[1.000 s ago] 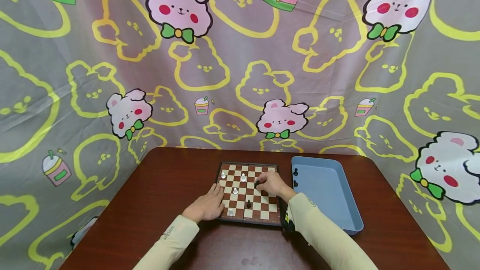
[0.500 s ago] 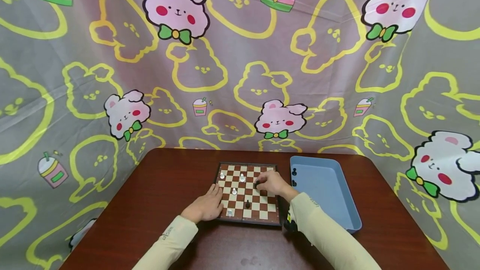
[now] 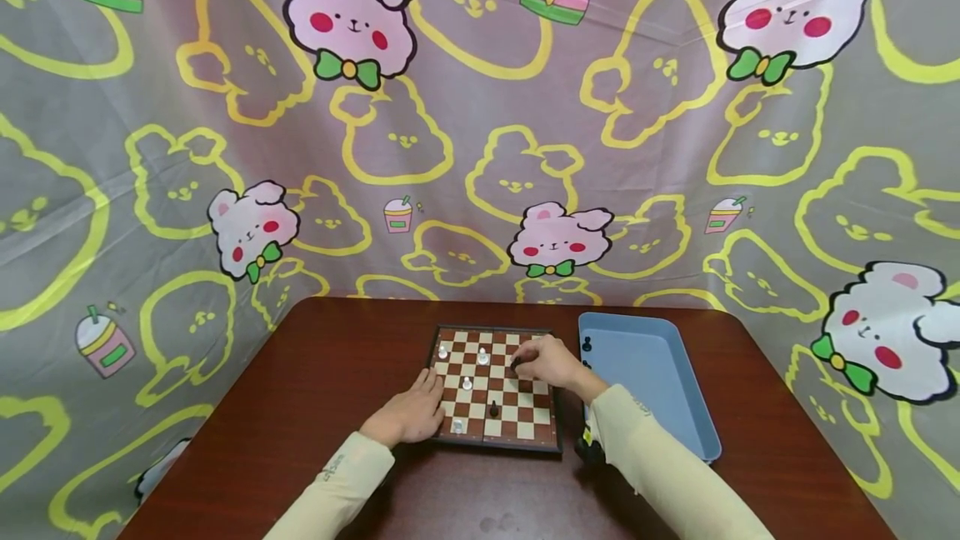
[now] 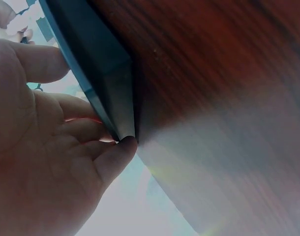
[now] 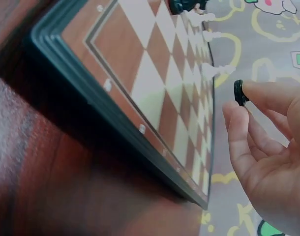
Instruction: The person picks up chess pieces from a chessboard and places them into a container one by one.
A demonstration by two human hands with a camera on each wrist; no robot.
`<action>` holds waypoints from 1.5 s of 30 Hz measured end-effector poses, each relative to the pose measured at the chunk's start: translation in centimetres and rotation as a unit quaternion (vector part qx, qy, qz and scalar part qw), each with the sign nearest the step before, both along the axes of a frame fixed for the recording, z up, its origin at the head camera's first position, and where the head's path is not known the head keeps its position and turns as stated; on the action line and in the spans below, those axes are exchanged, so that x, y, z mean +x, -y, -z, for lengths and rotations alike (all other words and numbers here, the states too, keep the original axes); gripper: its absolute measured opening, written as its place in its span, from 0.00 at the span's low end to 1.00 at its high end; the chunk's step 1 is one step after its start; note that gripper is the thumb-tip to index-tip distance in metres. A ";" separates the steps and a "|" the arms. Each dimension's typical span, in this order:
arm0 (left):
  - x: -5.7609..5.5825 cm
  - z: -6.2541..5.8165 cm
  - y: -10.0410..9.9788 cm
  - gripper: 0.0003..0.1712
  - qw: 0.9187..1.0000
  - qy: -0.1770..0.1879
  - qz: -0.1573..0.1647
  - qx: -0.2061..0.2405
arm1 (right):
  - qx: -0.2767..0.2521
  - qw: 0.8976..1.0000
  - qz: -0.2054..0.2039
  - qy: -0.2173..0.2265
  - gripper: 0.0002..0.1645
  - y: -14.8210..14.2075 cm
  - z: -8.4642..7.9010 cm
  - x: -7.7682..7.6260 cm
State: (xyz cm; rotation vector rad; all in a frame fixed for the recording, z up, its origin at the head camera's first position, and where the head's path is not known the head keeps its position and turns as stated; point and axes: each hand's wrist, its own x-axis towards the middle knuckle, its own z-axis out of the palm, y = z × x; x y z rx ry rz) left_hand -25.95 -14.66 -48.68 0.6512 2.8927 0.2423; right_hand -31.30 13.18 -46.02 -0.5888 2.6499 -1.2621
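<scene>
A brown-and-cream chessboard [image 3: 517, 432] lies on the table. My left hand [image 3: 408, 413] rests along its left side; in the left wrist view, the fingers [image 4: 115, 160] touch the dark board edge [image 4: 108, 73]. Over the board's right half, my right hand [image 3: 551, 363] pinches a black chess piece [image 3: 515, 363] between thumb and fingers. The right wrist view shows that piece's round base [image 5: 238, 92], apart from the board; its upper part is hidden by the fingers. Several white chess pieces [image 3: 483, 357] stand on the board's left half, with another black piece [image 3: 494, 410] near the middle front.
To the right of the board sits a blue tray [image 3: 686, 357], with a black piece [image 3: 587, 344] by its left wall and another partly hidden below it. The brown table [image 3: 337, 340] reaches a patterned cloth [image 3: 450, 148] behind and at both sides.
My right hand and the pinched black piece have risen slightly, and the right forearm has shifted a little. The left hand stays at the board's edge. The whole view has drifted slightly.
</scene>
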 end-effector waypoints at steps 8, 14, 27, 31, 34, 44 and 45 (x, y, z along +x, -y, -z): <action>0.2 0.2 0.2 0.32 1.000 -0.001 0.005 -0.002 | -0.003 1.000 -0.008 -0.030 0.12 -1.4 -0.9 0.2; 0.3 0.2 0.3 0.32 1.000 -0.003 0.008 -0.005 | -0.003 0.999 0.002 -0.049 0.10 -2.8 -1.8 0.3; 0.2 0.2 0.4 0.33 1.000 -0.005 0.010 0.000 | 0.022 0.998 0.042 -0.039 0.11 -5.9 -2.5 -0.2; 0.2 0.4 0.4 0.33 1.000 -0.003 0.008 0.000 | 0.028 0.997 0.050 -0.044 0.12 -6.8 -2.5 -0.2; 0.2 0.5 0.4 0.33 1.000 -0.004 0.008 0.001 | 0.029 0.997 0.057 -0.046 0.10 -7.5 -2.5 -0.2; 0.2 0.5 0.3 0.33 1.000 -0.004 0.006 0.002 | 0.009 0.996 0.083 -0.020 0.11 -10.1 -2.4 -0.4; 0.2 0.5 0.3 0.33 1.000 -0.004 0.006 0.001 | 0.006 0.996 0.087 -0.017 0.11 -10.3 -2.4 -0.4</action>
